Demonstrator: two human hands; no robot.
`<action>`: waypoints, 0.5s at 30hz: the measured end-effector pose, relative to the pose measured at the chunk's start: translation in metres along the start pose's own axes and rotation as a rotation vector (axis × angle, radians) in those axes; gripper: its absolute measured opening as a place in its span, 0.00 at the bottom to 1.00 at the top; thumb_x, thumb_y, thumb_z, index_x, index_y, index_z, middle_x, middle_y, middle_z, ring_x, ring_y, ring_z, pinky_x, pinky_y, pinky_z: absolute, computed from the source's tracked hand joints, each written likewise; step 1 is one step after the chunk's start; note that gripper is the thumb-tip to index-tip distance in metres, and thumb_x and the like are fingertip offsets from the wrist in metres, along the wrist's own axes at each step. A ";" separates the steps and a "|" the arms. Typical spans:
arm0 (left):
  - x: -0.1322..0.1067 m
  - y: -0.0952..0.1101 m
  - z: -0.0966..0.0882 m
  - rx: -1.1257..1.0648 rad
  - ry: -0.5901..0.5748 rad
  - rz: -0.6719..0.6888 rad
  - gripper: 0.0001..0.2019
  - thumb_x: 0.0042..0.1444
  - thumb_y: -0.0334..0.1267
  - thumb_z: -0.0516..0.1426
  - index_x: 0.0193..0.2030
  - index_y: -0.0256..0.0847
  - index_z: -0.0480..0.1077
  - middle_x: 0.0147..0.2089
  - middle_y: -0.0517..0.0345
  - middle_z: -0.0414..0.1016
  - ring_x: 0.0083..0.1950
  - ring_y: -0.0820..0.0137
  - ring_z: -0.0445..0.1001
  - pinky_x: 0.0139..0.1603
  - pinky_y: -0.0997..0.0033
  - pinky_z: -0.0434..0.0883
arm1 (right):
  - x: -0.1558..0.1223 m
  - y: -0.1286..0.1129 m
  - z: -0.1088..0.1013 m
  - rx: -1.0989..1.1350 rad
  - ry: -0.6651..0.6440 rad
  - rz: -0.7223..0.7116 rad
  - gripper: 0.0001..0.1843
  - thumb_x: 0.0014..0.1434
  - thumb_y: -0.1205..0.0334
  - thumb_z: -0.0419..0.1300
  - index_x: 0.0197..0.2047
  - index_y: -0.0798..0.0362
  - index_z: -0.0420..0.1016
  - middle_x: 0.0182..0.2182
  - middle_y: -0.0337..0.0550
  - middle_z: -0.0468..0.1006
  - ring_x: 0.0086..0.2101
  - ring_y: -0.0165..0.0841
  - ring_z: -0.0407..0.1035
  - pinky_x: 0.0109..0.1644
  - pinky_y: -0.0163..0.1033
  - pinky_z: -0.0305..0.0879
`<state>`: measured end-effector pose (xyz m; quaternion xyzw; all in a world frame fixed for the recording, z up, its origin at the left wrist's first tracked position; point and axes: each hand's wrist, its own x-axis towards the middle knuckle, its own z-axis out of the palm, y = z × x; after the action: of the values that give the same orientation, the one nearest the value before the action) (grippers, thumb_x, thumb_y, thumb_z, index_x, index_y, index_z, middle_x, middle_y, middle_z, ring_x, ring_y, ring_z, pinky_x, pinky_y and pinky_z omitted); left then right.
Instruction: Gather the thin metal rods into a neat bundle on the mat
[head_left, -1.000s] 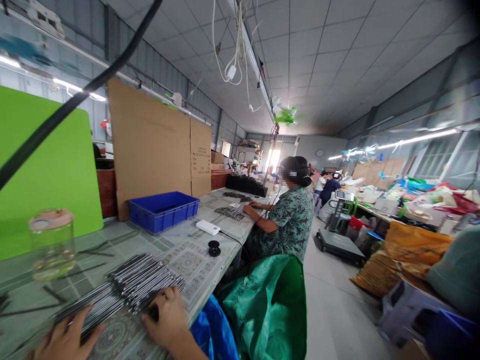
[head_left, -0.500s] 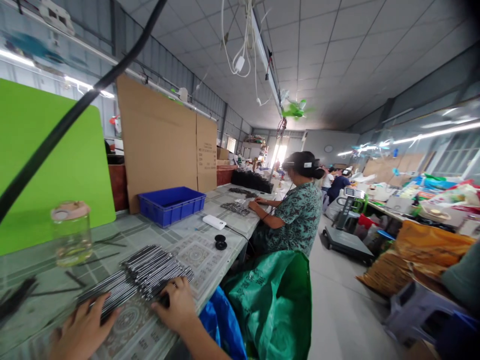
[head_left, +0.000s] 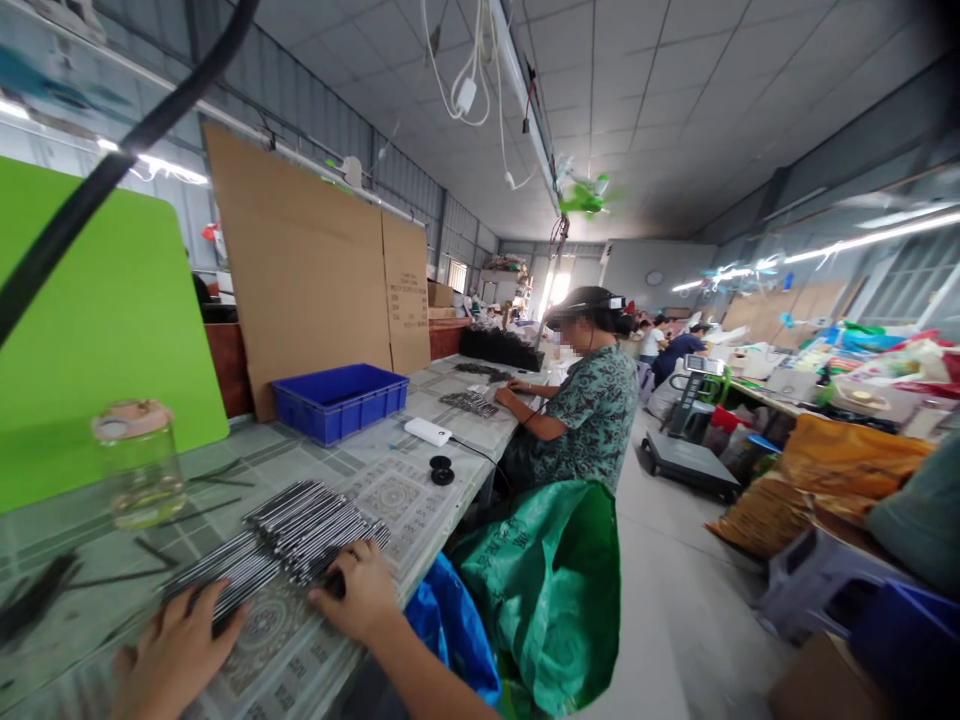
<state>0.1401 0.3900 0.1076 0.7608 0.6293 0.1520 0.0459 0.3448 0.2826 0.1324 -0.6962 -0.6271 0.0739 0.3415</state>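
Observation:
Two adjoining bundles of thin, shiny metal rods lie on the table: a thicker, neatly stacked one (head_left: 315, 525) and a flatter one (head_left: 238, 575) at its near left. My left hand (head_left: 176, 645) rests with fingers apart on the near end of the flatter bundle, touching its rods. My right hand (head_left: 364, 595) is curled at the near right edge of the thicker bundle. A dark patch shows between its thumb and forefinger; what they grip, if anything, is hidden.
A lidded glass jar (head_left: 139, 465) and dark strips (head_left: 37, 600) lie to the left. Beyond are a blue bin (head_left: 341, 405), a white device (head_left: 427, 431) and a black spool (head_left: 441, 470). A co-worker (head_left: 581, 390) sits farther along; a green sack (head_left: 536, 600) stands beside the table.
The camera view has shifted slightly. Both hands stay at the same spots on the rods, and the rods have hardly moved. The co-worker's head is turned lower.

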 end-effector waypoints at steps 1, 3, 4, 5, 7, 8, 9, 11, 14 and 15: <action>-0.001 0.001 -0.002 -0.007 -0.019 0.009 0.22 0.59 0.50 0.48 0.57 0.47 0.66 0.62 0.50 0.67 0.57 0.48 0.70 0.54 0.46 0.68 | 0.000 0.000 0.000 -0.003 0.000 -0.007 0.16 0.51 0.49 0.66 0.39 0.49 0.76 0.43 0.43 0.73 0.49 0.40 0.63 0.57 0.44 0.61; -0.004 0.006 -0.008 -0.017 -0.040 0.007 0.24 0.61 0.49 0.45 0.59 0.45 0.65 0.64 0.47 0.64 0.60 0.46 0.67 0.56 0.43 0.66 | 0.001 0.000 0.000 -0.006 -0.001 -0.017 0.16 0.51 0.50 0.66 0.39 0.49 0.76 0.43 0.43 0.73 0.49 0.39 0.63 0.56 0.44 0.61; -0.006 0.008 -0.011 -0.023 -0.045 0.004 0.24 0.61 0.49 0.44 0.60 0.44 0.64 0.64 0.47 0.64 0.61 0.46 0.66 0.57 0.42 0.65 | 0.001 0.000 -0.001 -0.006 0.000 -0.017 0.16 0.51 0.50 0.66 0.40 0.49 0.76 0.43 0.43 0.73 0.49 0.39 0.63 0.56 0.44 0.61; -0.008 0.010 -0.014 -0.024 -0.056 0.003 0.24 0.61 0.49 0.43 0.60 0.44 0.64 0.64 0.47 0.63 0.62 0.46 0.64 0.58 0.41 0.64 | 0.000 0.000 -0.002 -0.005 -0.001 -0.013 0.16 0.52 0.50 0.66 0.40 0.50 0.76 0.43 0.43 0.73 0.49 0.39 0.63 0.55 0.44 0.61; -0.012 0.015 -0.020 -0.015 -0.092 0.001 0.25 0.62 0.49 0.42 0.61 0.42 0.63 0.66 0.47 0.61 0.63 0.44 0.62 0.59 0.39 0.62 | 0.000 -0.002 -0.003 0.000 -0.001 -0.008 0.15 0.52 0.51 0.66 0.40 0.50 0.76 0.44 0.43 0.73 0.49 0.39 0.63 0.55 0.43 0.61; -0.013 0.016 -0.022 -0.016 -0.106 0.010 0.26 0.62 0.49 0.41 0.61 0.41 0.63 0.66 0.46 0.60 0.63 0.44 0.61 0.59 0.38 0.61 | 0.000 -0.002 -0.004 0.002 0.000 -0.007 0.15 0.51 0.51 0.66 0.40 0.50 0.76 0.44 0.43 0.73 0.49 0.39 0.62 0.55 0.43 0.61; -0.014 0.018 -0.024 -0.020 -0.113 0.011 0.27 0.62 0.50 0.41 0.62 0.41 0.63 0.66 0.46 0.59 0.64 0.43 0.60 0.60 0.37 0.61 | 0.000 -0.003 -0.005 0.003 -0.001 -0.007 0.15 0.51 0.52 0.67 0.40 0.50 0.76 0.44 0.43 0.73 0.49 0.39 0.62 0.56 0.43 0.61; -0.016 0.021 -0.027 -0.028 -0.111 -0.001 0.28 0.62 0.50 0.40 0.62 0.40 0.63 0.66 0.45 0.60 0.64 0.43 0.60 0.60 0.38 0.60 | 0.000 -0.003 -0.006 0.005 -0.002 -0.013 0.15 0.51 0.52 0.67 0.40 0.50 0.76 0.44 0.43 0.73 0.49 0.39 0.62 0.56 0.43 0.60; -0.019 0.026 -0.032 -0.027 -0.122 -0.025 0.27 0.63 0.49 0.39 0.62 0.40 0.63 0.65 0.45 0.60 0.63 0.44 0.60 0.61 0.39 0.59 | 0.000 -0.003 -0.006 0.012 -0.001 -0.020 0.15 0.50 0.53 0.68 0.40 0.50 0.76 0.44 0.43 0.73 0.49 0.39 0.62 0.56 0.43 0.60; -0.020 0.027 -0.033 -0.023 -0.132 -0.027 0.28 0.63 0.50 0.38 0.62 0.40 0.63 0.66 0.45 0.59 0.64 0.44 0.60 0.61 0.39 0.59 | 0.001 -0.002 -0.005 0.014 0.002 -0.021 0.15 0.50 0.53 0.68 0.40 0.50 0.76 0.44 0.43 0.73 0.49 0.39 0.62 0.56 0.43 0.60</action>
<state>0.1529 0.3610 0.1427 0.7600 0.6333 0.1083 0.0982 0.3459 0.2811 0.1380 -0.6873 -0.6335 0.0739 0.3477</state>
